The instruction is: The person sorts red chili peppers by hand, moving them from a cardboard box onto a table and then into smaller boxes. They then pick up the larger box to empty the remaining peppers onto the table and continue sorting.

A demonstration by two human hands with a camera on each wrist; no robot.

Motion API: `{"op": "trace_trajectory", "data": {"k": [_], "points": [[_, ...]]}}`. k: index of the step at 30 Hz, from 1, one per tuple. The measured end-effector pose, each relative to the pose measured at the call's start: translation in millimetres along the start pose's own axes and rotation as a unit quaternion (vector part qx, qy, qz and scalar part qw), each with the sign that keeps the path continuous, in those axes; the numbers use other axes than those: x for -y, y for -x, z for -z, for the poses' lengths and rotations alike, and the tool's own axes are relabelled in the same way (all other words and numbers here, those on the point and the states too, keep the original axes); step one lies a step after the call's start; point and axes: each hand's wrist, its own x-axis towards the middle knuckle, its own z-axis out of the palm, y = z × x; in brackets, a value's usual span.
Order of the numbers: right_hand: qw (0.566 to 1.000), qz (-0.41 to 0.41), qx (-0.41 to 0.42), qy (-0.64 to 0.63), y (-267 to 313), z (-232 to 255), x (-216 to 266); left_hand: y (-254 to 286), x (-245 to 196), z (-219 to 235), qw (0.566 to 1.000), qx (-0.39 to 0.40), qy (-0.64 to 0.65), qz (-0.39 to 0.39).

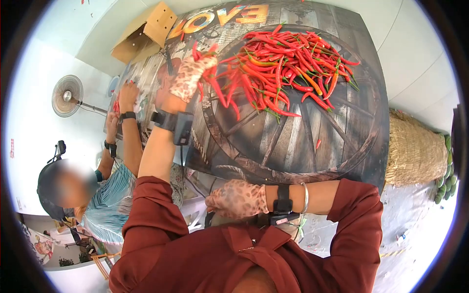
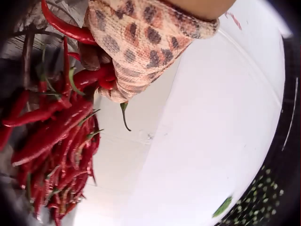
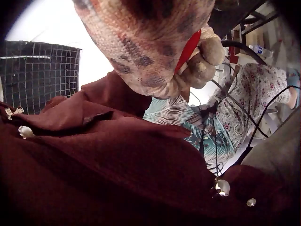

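Over the left part of a big pile of red chilies (image 1: 293, 68), my left hand (image 1: 194, 75) in a leopard-print glove grips several red chilies. Their ends stick out on both sides of the fist, and in the left wrist view a green stem (image 2: 124, 115) pokes out below the glove (image 2: 141, 44). Loose chilies (image 2: 51, 132) hang or lie right beside that hand. My right hand (image 1: 237, 198), gloved alike, is held in front of my body by the table edge. In the right wrist view its curled fingers (image 3: 202, 66) hold a slim red chili (image 3: 189, 51), mostly hidden by the glove.
The chilies lie on a table (image 1: 293, 146) printed with a wheel. A cardboard box (image 1: 144, 31) stands at the far left corner. Another person (image 1: 110, 195) works at the left side, near a fan (image 1: 67, 95). A straw-coloured bundle (image 1: 415, 146) is at the right. Cables hang below the table edge.
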Motion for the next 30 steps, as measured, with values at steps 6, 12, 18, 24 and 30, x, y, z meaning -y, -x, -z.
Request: {"op": "trace_trajectory", "data": {"k": [6, 12, 18, 24, 30], "points": [[0.998, -0.045, 0.020, -0.031, -2, -7, -11, 12, -19, -31, 0.988, 0.063, -0.098, 0.097], [0.979, 0.158, -0.101, 0.076, 4, -7, -16, 34, -57, -47, 0.991, 0.123, 0.018, 0.056], [0.984, 0.142, -0.081, 0.070, 2, -10, -19, 26, -53, -45, 0.947, 0.075, -0.309, 0.050], [0.992, 0.104, -0.026, 0.067, 6, 5, -5, 10, 17, -22, 0.986, 0.089, -0.135, -0.049], [0.992, 0.080, -0.017, 0.093, 3, 6, 1, 34, -41, 5, 0.981, 0.051, -0.113, 0.149]]}}
